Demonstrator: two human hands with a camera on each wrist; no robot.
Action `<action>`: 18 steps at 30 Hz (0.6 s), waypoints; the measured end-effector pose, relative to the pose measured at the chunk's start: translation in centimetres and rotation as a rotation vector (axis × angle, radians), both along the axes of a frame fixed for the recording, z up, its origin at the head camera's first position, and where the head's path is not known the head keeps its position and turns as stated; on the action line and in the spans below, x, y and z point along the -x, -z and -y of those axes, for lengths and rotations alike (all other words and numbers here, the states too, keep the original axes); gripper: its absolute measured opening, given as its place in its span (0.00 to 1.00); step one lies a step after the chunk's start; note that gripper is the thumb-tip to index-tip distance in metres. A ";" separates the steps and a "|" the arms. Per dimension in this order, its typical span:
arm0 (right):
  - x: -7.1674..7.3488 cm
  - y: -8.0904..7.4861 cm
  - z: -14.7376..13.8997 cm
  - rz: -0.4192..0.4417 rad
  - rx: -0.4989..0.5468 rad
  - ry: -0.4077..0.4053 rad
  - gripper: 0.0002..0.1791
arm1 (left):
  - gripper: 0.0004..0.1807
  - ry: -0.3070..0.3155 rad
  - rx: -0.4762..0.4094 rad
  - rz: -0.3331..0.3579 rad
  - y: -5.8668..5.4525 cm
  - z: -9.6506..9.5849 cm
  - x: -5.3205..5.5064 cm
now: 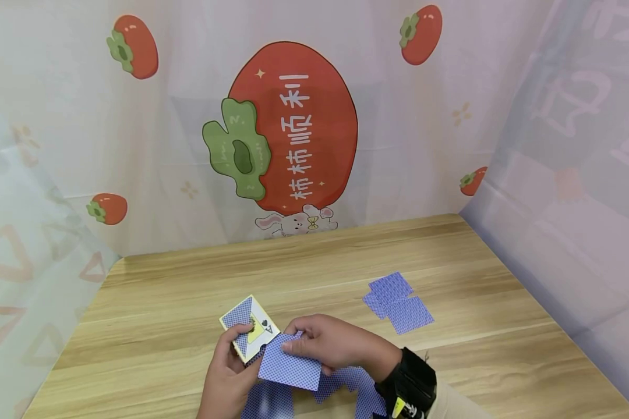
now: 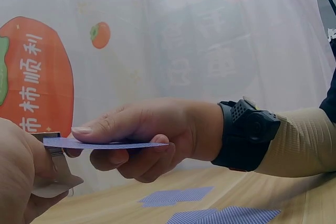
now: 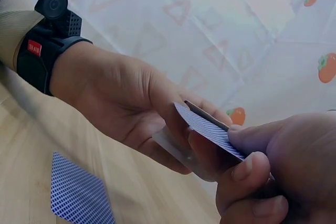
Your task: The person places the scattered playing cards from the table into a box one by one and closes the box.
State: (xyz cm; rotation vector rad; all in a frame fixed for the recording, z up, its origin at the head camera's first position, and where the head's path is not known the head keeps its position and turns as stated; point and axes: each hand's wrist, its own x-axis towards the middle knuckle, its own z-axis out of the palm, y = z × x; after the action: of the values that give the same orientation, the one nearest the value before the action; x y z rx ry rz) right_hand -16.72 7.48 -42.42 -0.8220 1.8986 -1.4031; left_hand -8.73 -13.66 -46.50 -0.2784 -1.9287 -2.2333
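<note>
My left hand [image 1: 226,372] grips a playing-card box [image 1: 262,336], printed with an ace and a blue pattern. At the box's open end, my right hand [image 1: 338,343] pinches a blue-backed playing card [image 1: 289,366] between thumb and fingers. Seen edge-on in the left wrist view, the card [image 2: 115,145] lies nearly flat, its near end at the box, where a loose flap [image 2: 55,188] hangs below. In the right wrist view the card [image 3: 210,129] slants between both hands, and my fingers hide much of the box.
Three or so blue-backed cards [image 1: 411,314] lie overlapping face down at the right of the wooden table [image 1: 188,297]. More face-down cards [image 1: 266,401] spread below my hands at the near edge. Printed cloth [image 1: 168,128] walls the table at the back and sides.
</note>
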 end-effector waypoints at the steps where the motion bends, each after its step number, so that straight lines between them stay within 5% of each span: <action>1: 0.0 0.0 0.0 0.010 0.004 0.005 0.08 | 0.33 0.002 -0.003 -0.001 0.0 0.0 0.0; 18: -0.6 -0.1 0.7 0.276 0.151 0.048 0.11 | 0.37 -0.061 -0.013 -0.001 0.1 0.1 -0.1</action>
State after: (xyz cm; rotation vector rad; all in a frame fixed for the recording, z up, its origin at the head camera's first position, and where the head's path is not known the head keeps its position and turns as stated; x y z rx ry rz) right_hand -16.11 6.78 -42.34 -0.6178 1.6273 -1.6147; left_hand -8.61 -13.73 -46.62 -0.2163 -1.8952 -2.2061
